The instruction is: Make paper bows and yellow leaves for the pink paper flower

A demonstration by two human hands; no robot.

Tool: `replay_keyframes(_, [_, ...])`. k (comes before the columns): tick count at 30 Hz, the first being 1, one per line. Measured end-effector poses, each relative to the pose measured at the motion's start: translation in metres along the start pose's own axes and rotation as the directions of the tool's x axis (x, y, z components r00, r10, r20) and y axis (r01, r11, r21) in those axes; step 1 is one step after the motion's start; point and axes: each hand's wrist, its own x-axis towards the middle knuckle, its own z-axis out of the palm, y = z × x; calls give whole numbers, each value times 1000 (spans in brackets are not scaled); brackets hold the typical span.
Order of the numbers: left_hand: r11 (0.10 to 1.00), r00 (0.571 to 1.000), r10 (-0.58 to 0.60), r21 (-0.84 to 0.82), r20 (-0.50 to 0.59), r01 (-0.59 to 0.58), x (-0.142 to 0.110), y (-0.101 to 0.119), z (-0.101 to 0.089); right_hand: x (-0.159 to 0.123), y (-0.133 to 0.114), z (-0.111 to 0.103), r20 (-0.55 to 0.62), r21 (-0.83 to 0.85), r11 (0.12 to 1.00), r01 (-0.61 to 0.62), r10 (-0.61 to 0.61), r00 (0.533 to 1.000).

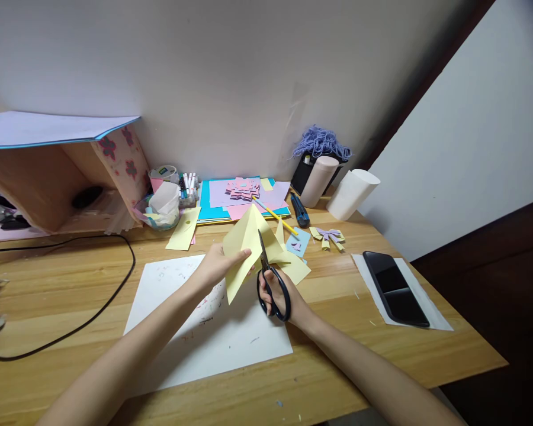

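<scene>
My left hand point(226, 260) grips a folded sheet of pale yellow paper point(244, 236), thumb on its front face. The paper stands creased and tilted above a white sheet point(169, 343) with small coloured marks. My right hand point(288, 296) has its fingers through the black handles of a pair of scissors point(265, 260). The blades point up and lie against the right part of the folded paper; whether they are cutting it I cannot tell. More yellow paper point(296, 269) lies on the table just behind my right hand.
A phone point(395, 288) rests on white paper at right. Behind are a paper bow point(328, 236), a utility knife point(299, 210), a yellow pencil point(278, 218), coloured paper point(213, 207) and a white cup point(353, 194). A cardboard box point(71, 177) and black cable point(128, 278) are at left.
</scene>
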Motion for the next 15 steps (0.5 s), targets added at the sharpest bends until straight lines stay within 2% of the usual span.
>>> replay_keyframes(5, [1000, 1000, -5, -1, 20, 5, 0, 0, 1, 0, 1, -1, 36, 32, 999, 10, -11, 999])
replay_keyframes(15, [1000, 999, -13, 8, 31, 13, 0, -4, 1, 0, 0, -2, -6, -11, 1000, 8, -8, 1000])
